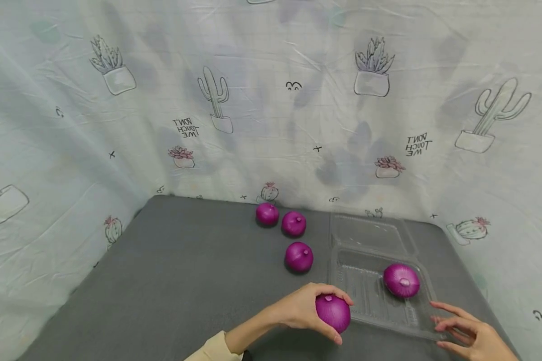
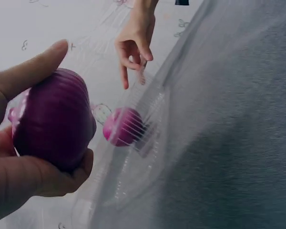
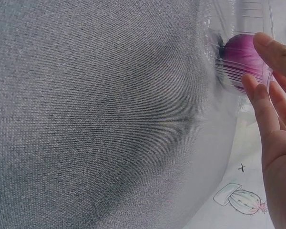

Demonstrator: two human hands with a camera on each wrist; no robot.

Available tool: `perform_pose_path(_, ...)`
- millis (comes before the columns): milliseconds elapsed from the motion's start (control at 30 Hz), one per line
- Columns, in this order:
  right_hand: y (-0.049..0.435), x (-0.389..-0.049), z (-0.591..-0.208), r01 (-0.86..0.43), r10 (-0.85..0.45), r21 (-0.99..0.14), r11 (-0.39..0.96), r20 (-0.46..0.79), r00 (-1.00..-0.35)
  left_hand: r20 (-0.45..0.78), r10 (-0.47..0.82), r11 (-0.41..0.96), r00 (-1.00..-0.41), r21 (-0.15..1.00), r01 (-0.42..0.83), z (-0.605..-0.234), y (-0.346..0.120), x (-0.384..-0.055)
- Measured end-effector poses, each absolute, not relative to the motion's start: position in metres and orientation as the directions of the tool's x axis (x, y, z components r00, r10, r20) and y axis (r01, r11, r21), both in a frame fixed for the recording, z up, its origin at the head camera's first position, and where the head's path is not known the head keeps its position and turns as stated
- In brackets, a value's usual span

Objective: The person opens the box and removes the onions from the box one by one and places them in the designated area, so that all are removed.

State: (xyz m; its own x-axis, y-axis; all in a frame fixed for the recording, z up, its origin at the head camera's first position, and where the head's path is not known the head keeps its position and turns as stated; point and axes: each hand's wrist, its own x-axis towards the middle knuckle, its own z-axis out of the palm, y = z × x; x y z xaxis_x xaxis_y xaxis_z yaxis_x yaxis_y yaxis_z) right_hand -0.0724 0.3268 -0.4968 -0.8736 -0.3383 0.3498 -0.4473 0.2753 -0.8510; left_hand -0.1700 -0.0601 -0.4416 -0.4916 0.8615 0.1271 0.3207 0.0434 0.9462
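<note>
My left hand (image 1: 300, 307) grips a purple onion (image 1: 333, 313) between thumb and fingers, just off the near left corner of a clear plastic clamshell box (image 1: 366, 317). In the left wrist view the held onion (image 2: 57, 119) fills the grasp, its pointed tip toward the palm. Another purple onion (image 1: 401, 281) sits in the right part of the box's near tray. My right hand (image 1: 476, 333) is at the box's near right corner with loosely bent, spread fingers and nothing between them. Through the clear wall, the right wrist view shows the boxed onion (image 3: 243, 62) beyond the fingertips.
The box's lid (image 1: 370, 233) lies folded back behind its tray. Left of the box are three more onions: one nearer (image 1: 299, 257), one behind it (image 1: 294, 223) and one farthest back (image 1: 267, 214). A grey cloth covers the table (image 1: 176, 260); a cactus-print curtain (image 1: 262, 100) hangs behind.
</note>
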Motion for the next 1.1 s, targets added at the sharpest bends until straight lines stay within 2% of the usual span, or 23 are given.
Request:
perform_pose_path(67, 0.326, -0.074, -0.498, -0.456, -0.355, -0.855, 0.247, 0.358, -0.864, 0.13, 0.872, 0.02, -0.473, 0.954, 0.299, -0.446, -0.067, -0.168)
perform_pose_path(100, 0.326, -0.075, -0.498, -0.46, -0.359, -0.855, 0.242, 0.361, -0.861, 0.14, 0.885, 0.016, -0.443, 0.944, 0.331, -0.448, -0.071, -0.168)
perform_pose_path(267, 0.324, -0.074, -0.497, -0.459, -0.326, -0.831, 0.315, 0.36, -0.874, 0.167, 0.961, 0.005, -0.221, 0.787, 0.617, -0.451, -0.098, -0.174)
perform_pose_path(300, 0.323, -0.075, -0.496, -0.454, -0.317, -0.828, 0.328, 0.356, -0.879, 0.161, 0.969, -0.004, -0.186, 0.766, 0.643, -0.451, -0.104, -0.177)
perform_pose_path(367, 0.321, -0.075, -0.496, -0.444, -0.299, -0.825, 0.349, 0.351, -0.887, 0.14, 0.977, -0.008, -0.158, 0.775, 0.633, -0.451, -0.114, -0.182)
perform_pose_path(467, 0.32, -0.074, -0.495, -0.44, -0.283, -0.822, 0.362, 0.353, -0.892, 0.121, 0.978, 0.0, -0.171, 0.816, 0.577, -0.452, -0.127, -0.191)
perform_pose_path(700, 0.322, -0.072, -0.498, -0.456, -0.312, -0.84, 0.295, 0.367, -0.877, 0.079, 0.972, 0.042, -0.222, 0.87, 0.491, -0.455, -0.149, -0.211)
perform_pose_path(1100, 0.326, -0.074, -0.502, -0.499, -0.364, -0.837, 0.222, 0.404, -0.839, 0.034, 0.898, 0.182, -0.44, 0.879, 0.44, -0.464, -0.189, -0.262)
